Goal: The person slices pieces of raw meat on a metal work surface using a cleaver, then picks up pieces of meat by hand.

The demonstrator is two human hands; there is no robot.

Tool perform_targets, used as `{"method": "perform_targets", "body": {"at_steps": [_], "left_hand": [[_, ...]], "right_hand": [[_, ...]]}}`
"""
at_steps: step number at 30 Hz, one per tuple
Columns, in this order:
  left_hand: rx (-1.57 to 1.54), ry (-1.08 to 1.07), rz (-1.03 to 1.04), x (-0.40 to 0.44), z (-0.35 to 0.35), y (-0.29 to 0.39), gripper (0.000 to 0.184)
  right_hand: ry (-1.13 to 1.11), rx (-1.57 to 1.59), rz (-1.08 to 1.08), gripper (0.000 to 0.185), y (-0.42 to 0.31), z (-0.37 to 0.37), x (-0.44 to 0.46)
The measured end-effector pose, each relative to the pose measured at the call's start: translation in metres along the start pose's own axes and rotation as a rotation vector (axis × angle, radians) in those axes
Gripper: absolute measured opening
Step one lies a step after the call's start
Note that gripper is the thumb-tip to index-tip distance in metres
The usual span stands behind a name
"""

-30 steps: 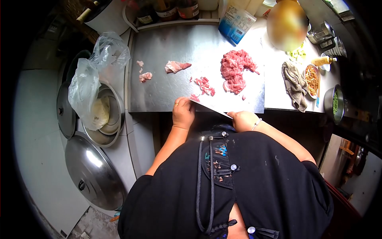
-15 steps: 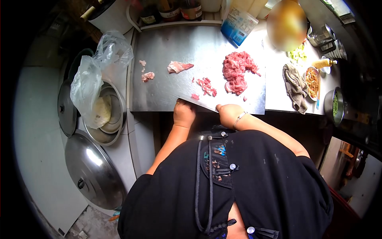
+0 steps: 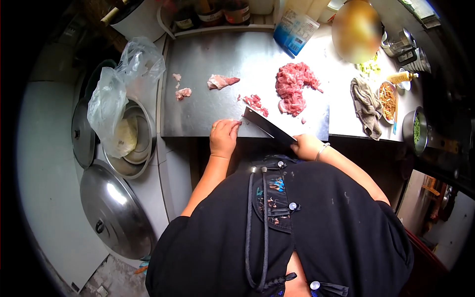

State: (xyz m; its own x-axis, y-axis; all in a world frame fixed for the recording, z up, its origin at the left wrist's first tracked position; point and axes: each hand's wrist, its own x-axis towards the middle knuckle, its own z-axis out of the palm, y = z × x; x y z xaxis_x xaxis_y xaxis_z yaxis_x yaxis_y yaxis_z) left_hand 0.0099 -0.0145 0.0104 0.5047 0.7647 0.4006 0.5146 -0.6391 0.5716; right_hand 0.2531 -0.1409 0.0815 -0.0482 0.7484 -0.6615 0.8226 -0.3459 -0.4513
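Nearest the body, the left hand (image 3: 223, 141) is pinching a small reddish scrap (image 3: 239, 123) between its fingertips at the near edge of the steel board (image 3: 198, 119), while the right hand (image 3: 306, 147) is closing around the handle end of the cleaver (image 3: 269, 126). The blade is slanting away toward the left, its far tip sitting just right of that pinch and near the chopped meat bits (image 3: 256, 104), which are lying loosely just beyond it. Off to the right, the green-filled pan (image 3: 417, 129) is standing near the crumpled cloth (image 3: 366, 106), which is resting on the white desk (image 3: 341, 123) beside the dish of shredded food (image 3: 387, 101). Farther up the board, the big meat pile (image 3: 294, 89) is spreading on the right, with the pale-and-red chunk (image 3: 222, 82) lying well apart from it on the left. Beyond the pile, the blue-and-white pouch (image 3: 295, 33) is leaning at an angle, and the dark jars (image 3: 210, 15) are lining the rack at the back.
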Motion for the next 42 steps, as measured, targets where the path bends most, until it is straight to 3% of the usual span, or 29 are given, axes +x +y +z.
{"method": "perform_targets", "body": {"at_steps": [5, 9, 11, 18, 24, 42], "left_hand": [[-0.072, 0.075, -0.18, -0.004, -0.004, 0.011, 0.025], [-0.18, 0.007, -0.176, -0.002, -0.012, 0.011, 0.023], [-0.07, 0.038, -0.077, 0.0, -0.014, 0.012, 0.02], [0.013, 0.037, -0.031, -0.007, -0.008, 0.001, 0.018], [0.076, 0.08, -0.016, -0.009, 0.001, -0.005, 0.02], [0.097, -0.023, -0.021, -0.008, 0.001, -0.007, 0.02]], "right_hand": [[0.079, 0.076, -0.075, 0.027, -0.012, -0.004, -0.005], [0.136, 0.045, -0.142, 0.028, -0.02, -0.001, -0.001], [0.144, -0.014, -0.168, 0.03, -0.026, -0.005, -0.004], [0.138, -0.045, -0.176, 0.033, -0.031, 0.001, 0.0], [0.135, -0.123, -0.179, 0.024, -0.04, -0.003, 0.002], [0.012, -0.238, -0.015, 0.02, -0.052, -0.021, 0.008]]}}
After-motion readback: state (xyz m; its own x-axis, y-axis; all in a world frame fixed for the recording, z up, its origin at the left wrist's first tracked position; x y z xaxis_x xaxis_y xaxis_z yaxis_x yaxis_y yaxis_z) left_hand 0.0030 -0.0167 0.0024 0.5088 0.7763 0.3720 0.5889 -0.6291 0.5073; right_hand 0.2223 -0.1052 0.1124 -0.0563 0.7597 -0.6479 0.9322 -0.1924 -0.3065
